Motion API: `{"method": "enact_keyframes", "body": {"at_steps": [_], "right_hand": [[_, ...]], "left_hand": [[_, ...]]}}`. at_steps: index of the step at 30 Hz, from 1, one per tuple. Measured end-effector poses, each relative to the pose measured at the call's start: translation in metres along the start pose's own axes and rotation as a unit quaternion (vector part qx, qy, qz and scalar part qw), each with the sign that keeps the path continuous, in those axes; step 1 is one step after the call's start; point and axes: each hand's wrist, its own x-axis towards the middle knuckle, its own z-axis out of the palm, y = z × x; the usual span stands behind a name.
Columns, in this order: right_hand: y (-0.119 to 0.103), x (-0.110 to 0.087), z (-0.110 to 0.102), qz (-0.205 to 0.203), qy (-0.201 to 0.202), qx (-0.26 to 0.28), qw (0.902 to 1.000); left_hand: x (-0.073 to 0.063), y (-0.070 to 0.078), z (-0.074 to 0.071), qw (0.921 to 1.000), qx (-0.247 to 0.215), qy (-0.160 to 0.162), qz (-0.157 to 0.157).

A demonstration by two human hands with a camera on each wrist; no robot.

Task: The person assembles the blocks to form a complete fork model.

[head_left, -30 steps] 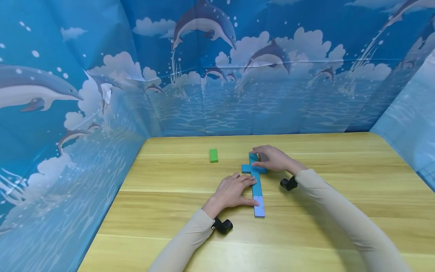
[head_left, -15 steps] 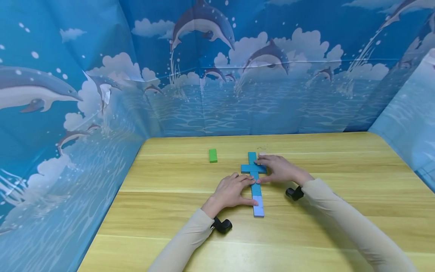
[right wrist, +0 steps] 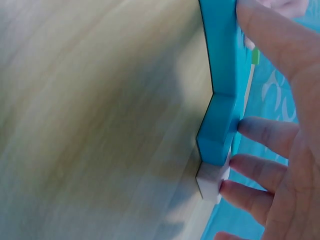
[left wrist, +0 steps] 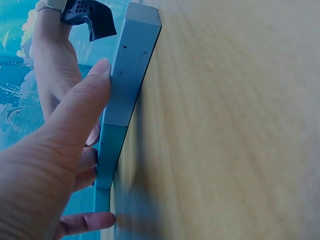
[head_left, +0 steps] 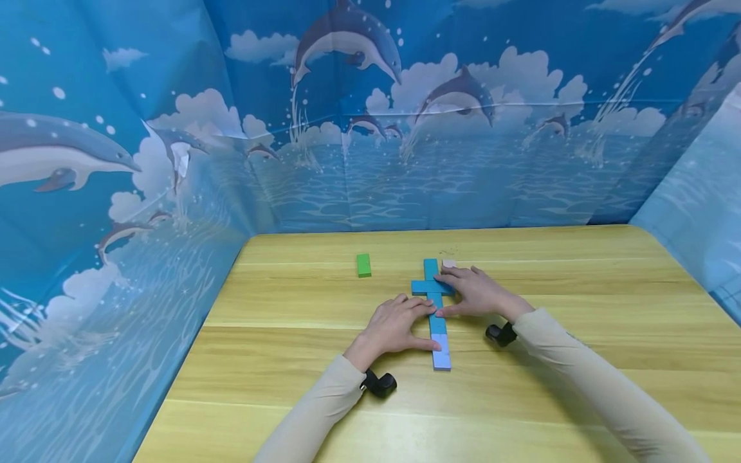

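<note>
Blue blocks lie on the table in a cross, its crosspiece [head_left: 419,287] reaching out on both sides, with an upper block [head_left: 431,268] at the far end. A lavender block [head_left: 442,360] continues the long blue block [head_left: 439,323] on the near side. My left hand [head_left: 389,326] rests over the long part, fingertips on the blue and thumb on the lavender. My right hand [head_left: 482,292] has its thumb on the long blue block and its index fingertip at the crosspiece. Its other fingertips touch a pale pink block [right wrist: 211,179] beside the upper block.
A green block [head_left: 363,265] lies apart, left of the cross. Small dark specks mark the wooden table [head_left: 260,379] behind the pink block. A dolphin-printed cloth [head_left: 324,173] encloses the back and sides. Each wrist wears a black camera [head_left: 379,384].
My right hand has drawn back from the upper blue block toward me and slightly right, uncovering the pale pink block. In the last half second it barely moved. My left hand stays put.
</note>
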Motion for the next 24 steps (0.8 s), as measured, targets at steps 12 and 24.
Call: {"method": "enact_keyframes", "body": {"at_steps": [12,24], "right_hand": [[-0.0049,-0.0016,0.0007,0.021,-0.003,0.022,0.9995],[-0.0034,-0.008,0.0077,0.009,0.02,0.028,0.9994]], "left_hand": [[0.0,-0.0002,-0.0015,1.0,0.003,-0.002,-0.001],[-0.0001,-0.0005,-0.0015,1.0,-0.001,-0.004,-0.004]]}}
